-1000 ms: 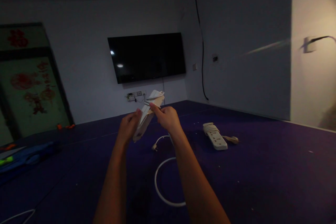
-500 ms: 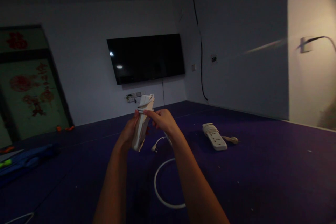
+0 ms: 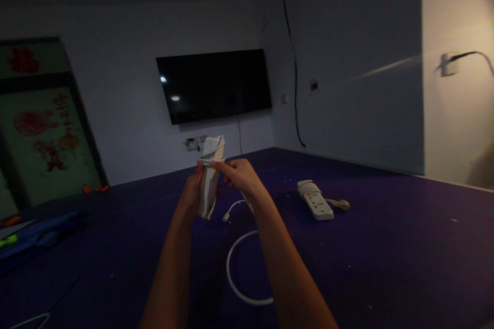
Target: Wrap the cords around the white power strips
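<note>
My left hand (image 3: 193, 190) is wrapped round a white power strip (image 3: 209, 177), held almost upright in front of me. My right hand (image 3: 239, 175) pinches the strip's white cord (image 3: 237, 267) against its upper part. A turn of cord lies across the top of the strip. From my right hand the cord drops in a loop onto the dark purple floor (image 3: 386, 257), and its plug (image 3: 227, 216) lies on the floor behind the loop.
A second white power strip (image 3: 314, 200) with its cord wound on it lies on the floor to the right. A dark television (image 3: 214, 85) hangs on the far wall. Blue items (image 3: 34, 234) lie at the left. A black cable (image 3: 293, 61) runs down the corner.
The power strip has turned from leaning right to nearly upright. My right hand has carried the cord leftward across its top. My view has shifted slightly.
</note>
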Demonstrator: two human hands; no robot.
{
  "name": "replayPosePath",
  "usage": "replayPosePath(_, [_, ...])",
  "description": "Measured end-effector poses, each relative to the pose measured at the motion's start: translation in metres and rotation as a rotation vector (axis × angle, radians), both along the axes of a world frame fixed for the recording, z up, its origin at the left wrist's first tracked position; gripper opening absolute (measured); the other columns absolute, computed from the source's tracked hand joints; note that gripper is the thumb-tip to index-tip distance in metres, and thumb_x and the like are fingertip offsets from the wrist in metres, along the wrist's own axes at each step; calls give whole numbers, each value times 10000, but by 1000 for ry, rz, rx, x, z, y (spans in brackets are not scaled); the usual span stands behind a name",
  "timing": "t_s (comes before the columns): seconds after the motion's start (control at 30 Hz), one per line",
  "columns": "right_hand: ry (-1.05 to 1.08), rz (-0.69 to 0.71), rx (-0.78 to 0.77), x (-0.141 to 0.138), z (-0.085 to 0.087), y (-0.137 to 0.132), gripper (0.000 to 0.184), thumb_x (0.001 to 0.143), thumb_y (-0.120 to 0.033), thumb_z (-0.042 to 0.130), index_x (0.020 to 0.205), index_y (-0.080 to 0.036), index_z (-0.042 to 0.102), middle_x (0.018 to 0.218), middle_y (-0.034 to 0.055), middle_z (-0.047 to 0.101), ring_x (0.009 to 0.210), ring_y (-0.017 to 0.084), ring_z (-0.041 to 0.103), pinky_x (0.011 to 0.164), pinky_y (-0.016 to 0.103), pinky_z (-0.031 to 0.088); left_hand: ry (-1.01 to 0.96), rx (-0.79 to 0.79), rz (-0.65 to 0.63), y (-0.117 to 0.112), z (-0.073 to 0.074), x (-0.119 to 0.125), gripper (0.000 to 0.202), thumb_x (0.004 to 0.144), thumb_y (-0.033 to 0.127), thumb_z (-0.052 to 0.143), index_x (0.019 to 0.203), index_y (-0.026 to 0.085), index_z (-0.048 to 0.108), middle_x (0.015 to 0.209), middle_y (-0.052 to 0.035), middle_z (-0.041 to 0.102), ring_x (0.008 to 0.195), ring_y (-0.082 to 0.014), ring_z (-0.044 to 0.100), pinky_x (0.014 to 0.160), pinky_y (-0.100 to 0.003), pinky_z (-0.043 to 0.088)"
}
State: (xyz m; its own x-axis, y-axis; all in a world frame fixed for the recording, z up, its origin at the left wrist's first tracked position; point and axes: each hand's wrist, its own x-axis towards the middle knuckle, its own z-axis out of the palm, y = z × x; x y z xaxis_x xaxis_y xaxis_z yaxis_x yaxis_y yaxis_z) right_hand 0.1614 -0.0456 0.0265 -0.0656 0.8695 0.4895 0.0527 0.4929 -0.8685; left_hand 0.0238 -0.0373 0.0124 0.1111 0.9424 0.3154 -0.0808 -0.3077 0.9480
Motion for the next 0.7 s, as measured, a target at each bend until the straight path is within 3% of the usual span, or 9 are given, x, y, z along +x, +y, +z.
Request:
replayPosePath(0.17, [75, 134, -53, -3, 4, -9, 387, 802, -439, 639, 558, -147, 566, 464, -28, 499, 397, 52, 409, 404, 197, 302, -84, 23, 27, -1, 2, -2, 687, 634, 815, 487, 711, 151, 642, 534, -67, 633, 429, -151, 576, 386, -251, 416])
replayPosePath(0.37, [129, 268, -212, 10, 10, -14, 366, 959, -286, 420, 706, -131, 635, 472, -22, 525, 371, 53, 429, 385, 181, 301, -136, 70, 97, 3, 5, -17, 715, 655, 842, 408, 710, 163, 625, 551, -60, 622, 446, -148, 583, 397, -256, 441])
replayPosePath(0.5, [160, 304, -186, 13, 10, -15, 248, 916, -143, 459, 756, -123, 648, 457, -63, 479, 332, 26, 322, 360, 170, 218, -151, 25, 158, 4, 6, -25, 747, 623, 865, 403, 724, 158, 622, 544, -61, 617, 439, -155, 576, 376, -261, 437])
replayPosePath(0.7, [119, 250, -45, 3, 9, -17, 282, 870, -176, 505, 612, -125, 604, 453, -62, 457, 355, 29, 274, 382, 193, 203, -133, 98, 258, 10, 3, -23, 735, 623, 856, 409, 723, 163, 629, 536, -63, 609, 447, -171, 576, 383, -273, 425])
